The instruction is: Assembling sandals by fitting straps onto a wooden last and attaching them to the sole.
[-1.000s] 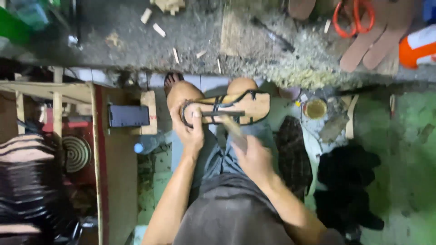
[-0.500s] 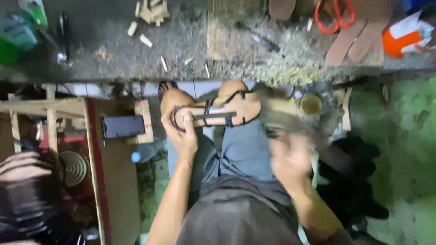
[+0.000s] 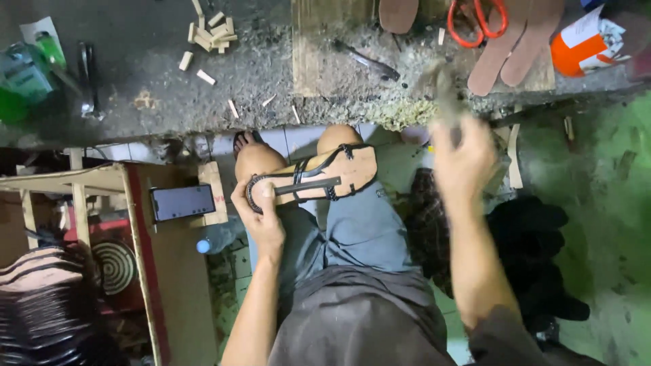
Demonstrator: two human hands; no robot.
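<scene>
A tan sandal (image 3: 319, 179) with black straps lies across the person's knees, its sole face up and its length running left to right. The left hand (image 3: 261, 220) clamps its left end, thumb pressed on top of the sole, fingers curled underneath. Well to the right and farther off, the right hand (image 3: 461, 163) is raised and blurred; it seems to be closed around a slim grey tool (image 3: 444, 85), though the smear makes that hard to judge. Beyond the knees runs a rough grey workbench (image 3: 271, 81) strewn with small wood blocks (image 3: 210, 30), orange-handled scissors (image 3: 478, 20) and cut sole pieces (image 3: 505, 51). A dark phone (image 3: 183, 202) rests on a wooden stand at left.
</scene>
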